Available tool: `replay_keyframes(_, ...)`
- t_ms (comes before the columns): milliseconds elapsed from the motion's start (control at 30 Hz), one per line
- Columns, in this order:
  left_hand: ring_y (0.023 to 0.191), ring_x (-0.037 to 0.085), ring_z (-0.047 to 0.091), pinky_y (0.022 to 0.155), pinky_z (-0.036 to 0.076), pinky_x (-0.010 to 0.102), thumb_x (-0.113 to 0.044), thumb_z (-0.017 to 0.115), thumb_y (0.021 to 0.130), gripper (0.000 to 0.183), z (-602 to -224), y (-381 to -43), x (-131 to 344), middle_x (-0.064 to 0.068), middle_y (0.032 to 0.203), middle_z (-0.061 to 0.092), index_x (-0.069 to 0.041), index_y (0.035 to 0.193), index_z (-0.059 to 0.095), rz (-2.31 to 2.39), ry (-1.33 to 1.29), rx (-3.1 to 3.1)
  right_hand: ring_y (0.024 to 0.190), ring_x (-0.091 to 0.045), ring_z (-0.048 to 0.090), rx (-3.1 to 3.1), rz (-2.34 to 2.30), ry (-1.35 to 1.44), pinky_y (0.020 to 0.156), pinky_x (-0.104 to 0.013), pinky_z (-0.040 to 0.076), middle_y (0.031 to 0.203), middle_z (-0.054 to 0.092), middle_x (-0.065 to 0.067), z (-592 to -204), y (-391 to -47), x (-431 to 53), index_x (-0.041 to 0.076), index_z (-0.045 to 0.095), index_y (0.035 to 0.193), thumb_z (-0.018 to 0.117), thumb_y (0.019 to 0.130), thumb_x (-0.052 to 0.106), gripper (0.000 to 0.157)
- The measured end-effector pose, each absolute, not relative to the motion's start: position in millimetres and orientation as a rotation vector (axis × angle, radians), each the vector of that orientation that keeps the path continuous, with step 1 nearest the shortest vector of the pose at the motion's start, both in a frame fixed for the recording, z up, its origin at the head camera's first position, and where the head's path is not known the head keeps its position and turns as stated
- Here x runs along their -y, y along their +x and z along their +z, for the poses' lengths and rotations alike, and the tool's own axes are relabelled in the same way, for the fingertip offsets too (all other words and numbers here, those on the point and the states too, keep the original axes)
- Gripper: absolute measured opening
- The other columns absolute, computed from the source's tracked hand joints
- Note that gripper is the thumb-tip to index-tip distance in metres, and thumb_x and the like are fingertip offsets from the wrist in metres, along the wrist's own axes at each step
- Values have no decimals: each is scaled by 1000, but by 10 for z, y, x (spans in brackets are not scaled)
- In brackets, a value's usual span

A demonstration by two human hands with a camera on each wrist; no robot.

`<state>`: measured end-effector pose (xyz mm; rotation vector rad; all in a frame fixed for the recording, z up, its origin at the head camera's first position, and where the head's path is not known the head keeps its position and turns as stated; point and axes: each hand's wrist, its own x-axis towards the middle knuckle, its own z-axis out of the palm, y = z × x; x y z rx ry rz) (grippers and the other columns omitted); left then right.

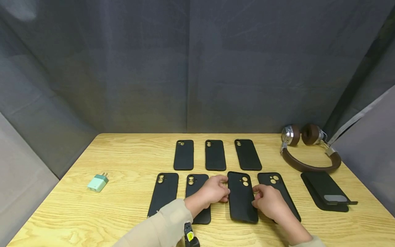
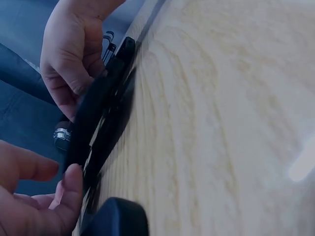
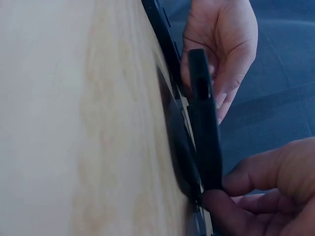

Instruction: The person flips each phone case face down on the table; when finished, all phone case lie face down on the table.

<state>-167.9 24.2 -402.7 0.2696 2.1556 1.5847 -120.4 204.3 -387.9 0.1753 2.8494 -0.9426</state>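
Note:
A black phone case (image 1: 241, 202) with two round camera holes is held between both hands, its hollow inner side facing up. The left hand (image 1: 215, 189) holds its left long edge with fingertips, reaching over another black case (image 1: 202, 214). On the opposite edge, the right hand (image 1: 270, 202) pinches it between thumb and fingers, partly covering a case (image 1: 285, 187) that lies inner side up. In the right wrist view, the held case (image 3: 206, 132) stands slightly off the wood, with the right hand (image 3: 275, 191) at its near edge.
Three black cases, including one (image 1: 183, 156) at left, form a back row. Another case (image 1: 163, 190) lies front left. A mint plug adapter (image 1: 98, 182) sits far left. Brown headphones (image 1: 308, 166) and a black folding stand-like item (image 1: 327, 188) are on the right. Grey curtain (image 1: 185, 68) hangs behind the table.

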Motion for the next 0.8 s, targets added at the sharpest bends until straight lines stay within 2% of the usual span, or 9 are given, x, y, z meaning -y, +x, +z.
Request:
replay_keyframes(167, 69, 14, 55, 63, 53, 29, 2, 58, 87, 45, -4004, -1654, -226, 6, 86, 53, -1, 130, 48, 1709, 238, -2105, 59, -14, 55, -2760, -1108, 205, 55, -29, 44, 69, 51, -3, -3866, -1192, -2039, -11, 57, 113, 64, 76, -3, 38)
replay_keyframes(367, 68, 14, 55, 64, 53, 32, 1, 57, 87, 42, -3946, -1637, -226, 6, 91, 50, -2, 128, 49, 1866, 242, -2054, 67, -15, 57, -2632, -1341, 238, 60, -32, 54, 76, 53, -7, -3852, -1191, -2013, -14, 52, 118, 64, 77, -5, 43)
replay_keyframes(567, 67, 12, 56, 66, 54, 37, 1, 58, 86, 42, -3834, -1603, -241, 7, 91, 50, -1, 127, 48, 2007, 268, -1999, 70, -15, 59, -2596, -1428, 241, 62, -33, 55, 82, 58, -12, -3850, -1211, -1942, -14, 52, 119, 65, 76, -6, 45)
replay_keyframes(800, 67, 11, 56, 65, 54, 38, -1, 61, 84, 43, -3788, -1579, -246, 6, 91, 50, -1, 125, 45, 2067, 288, -1986, 70, -17, 62, -2584, -1478, 200, 61, -34, 55, 82, 61, -12, -3888, -1238, -1860, -15, 53, 117, 63, 76, -8, 43)
